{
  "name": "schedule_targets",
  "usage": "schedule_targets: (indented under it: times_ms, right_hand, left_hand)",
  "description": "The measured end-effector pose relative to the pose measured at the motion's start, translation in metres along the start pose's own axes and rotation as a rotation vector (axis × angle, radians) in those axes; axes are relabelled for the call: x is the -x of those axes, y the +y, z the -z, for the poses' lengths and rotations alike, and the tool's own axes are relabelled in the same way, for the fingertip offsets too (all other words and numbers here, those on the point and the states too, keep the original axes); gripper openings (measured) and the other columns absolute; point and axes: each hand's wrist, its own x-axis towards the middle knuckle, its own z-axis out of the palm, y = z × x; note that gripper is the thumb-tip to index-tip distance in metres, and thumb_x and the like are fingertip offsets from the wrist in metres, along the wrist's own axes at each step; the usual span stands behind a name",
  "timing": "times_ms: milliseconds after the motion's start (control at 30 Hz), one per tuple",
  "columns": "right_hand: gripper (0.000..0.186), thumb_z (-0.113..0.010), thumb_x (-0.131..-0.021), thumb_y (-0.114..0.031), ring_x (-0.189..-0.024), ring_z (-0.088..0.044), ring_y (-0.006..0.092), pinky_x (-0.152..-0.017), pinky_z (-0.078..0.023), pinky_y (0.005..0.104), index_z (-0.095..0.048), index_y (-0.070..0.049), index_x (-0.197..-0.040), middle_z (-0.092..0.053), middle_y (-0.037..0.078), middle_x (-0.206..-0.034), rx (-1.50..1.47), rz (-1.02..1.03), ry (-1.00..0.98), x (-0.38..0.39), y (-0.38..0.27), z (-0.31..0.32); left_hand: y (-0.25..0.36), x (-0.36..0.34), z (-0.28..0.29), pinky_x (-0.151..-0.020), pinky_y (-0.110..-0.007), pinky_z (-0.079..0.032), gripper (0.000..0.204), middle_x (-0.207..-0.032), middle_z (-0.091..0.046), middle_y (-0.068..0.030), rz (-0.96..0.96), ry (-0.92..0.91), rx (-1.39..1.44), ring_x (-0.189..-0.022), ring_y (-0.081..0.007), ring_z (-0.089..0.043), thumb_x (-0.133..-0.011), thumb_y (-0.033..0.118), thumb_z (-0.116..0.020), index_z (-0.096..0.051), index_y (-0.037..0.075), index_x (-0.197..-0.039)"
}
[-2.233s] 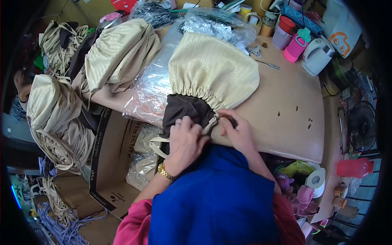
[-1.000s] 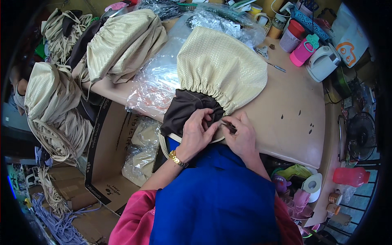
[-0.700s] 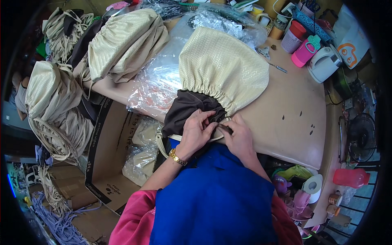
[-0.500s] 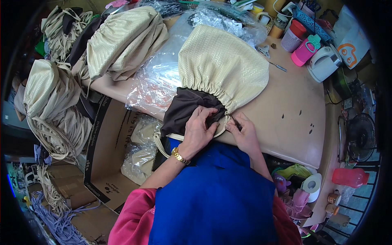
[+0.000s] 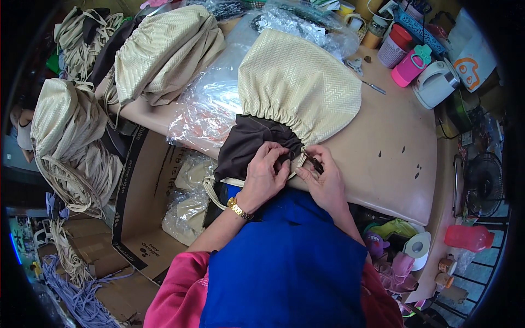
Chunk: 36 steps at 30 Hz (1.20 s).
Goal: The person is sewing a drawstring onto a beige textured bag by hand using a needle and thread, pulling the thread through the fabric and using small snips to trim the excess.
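A cream woven drawstring bag [image 5: 301, 82] lies before me, its gathered neck toward me and its dark brown lining [image 5: 246, 145] spread out to the left. At the lining's edge my left hand [image 5: 265, 174] is closed, thumb and fingers pinching by the bag's neck; exactly what is between the fingertips is hidden. My right hand [image 5: 326, 177] is closed around a small dark tool [image 5: 314, 164], its kind unclear, beside the pale cord end [image 5: 301, 159] at the neck. A loop of cream cord [image 5: 212, 192] hangs left of my left wrist.
More cream bags [image 5: 164, 54] are piled at the left, above an open cardboard box [image 5: 145, 218] holding plastic-wrapped items. Clear plastic wrap [image 5: 202, 109] covers part of the tan table [image 5: 394, 164]. At the back right stand a pink bottle [image 5: 411, 66] and a white kettle [image 5: 435, 85].
My right hand has turned and come up against the bag's neck, showing more of the dark tool and the cord end. My left hand stays nearly in place.
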Motion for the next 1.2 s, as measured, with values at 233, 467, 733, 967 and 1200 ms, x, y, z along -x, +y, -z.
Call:
schedule_targets:
  times_ms: [233,467,733,967,1200]
  right_hand:
    - [0.035,-0.075,-0.080,-0.017,-0.083,-0.060,0.0253,-0.071,-0.046,0.0388,-0.065,-0.010,-0.113,-0.055,0.007,-0.096,0.487,0.282,0.083,0.000,-0.020,0.012]
    - [0.037,-0.078,-0.072,-0.014,-0.080,-0.058,0.0218,-0.068,-0.042,0.0368,-0.068,-0.011,-0.107,-0.055,0.005,-0.093,0.648,0.449,0.096,-0.002,-0.023,0.009]
    - [0.033,-0.077,-0.072,-0.014,-0.080,-0.059,0.0218,-0.067,-0.042,0.0359,-0.068,-0.010,-0.104,-0.056,0.005,-0.091,0.620,0.464,0.189,-0.005,-0.013,-0.002]
    - [0.027,-0.076,-0.077,-0.011,-0.077,-0.060,0.0232,-0.068,-0.047,0.0361,-0.067,-0.007,-0.102,-0.055,0.007,-0.093,0.488,0.437,0.191,-0.003,0.001,-0.001]
    - [0.024,-0.072,-0.083,-0.005,-0.080,-0.059,0.0204,-0.076,-0.050,0.0312,-0.063,0.000,-0.104,-0.054,0.011,-0.101,-0.020,0.077,0.233,-0.010,0.011,-0.002]
  left_hand:
    - [-0.015,0.010,-0.002,-0.061,-0.026,-0.053,0.009,-0.092,-0.065,-0.0104,0.082,0.018,0.142,-0.077,-0.0141,-0.066,-0.086,-0.004,-0.066,-0.063,-0.001,-0.095]
    - [0.000,0.011,0.003,-0.063,-0.026,-0.055,0.004,-0.103,-0.059,-0.0107,0.112,0.057,0.242,-0.077,-0.0133,-0.063,-0.092,-0.001,-0.062,-0.058,-0.001,-0.091]
    - [0.008,0.012,0.002,-0.073,-0.033,-0.051,0.010,-0.097,-0.059,-0.0138,0.021,0.084,0.109,-0.085,-0.0254,-0.061,-0.085,0.000,-0.068,-0.059,0.001,-0.090]
    - [-0.001,0.016,0.003,-0.067,-0.031,-0.050,0.015,-0.096,-0.059,-0.0145,-0.033,0.042,0.071,-0.081,-0.0240,-0.060,-0.084,0.000,-0.068,-0.057,0.000,-0.095]
    - [0.015,-0.006,0.003,-0.053,-0.031,-0.046,0.038,-0.097,-0.059,-0.0131,0.084,-0.041,-0.060,-0.051,-0.0187,-0.054,-0.079,0.014,-0.075,-0.057,-0.001,-0.110]
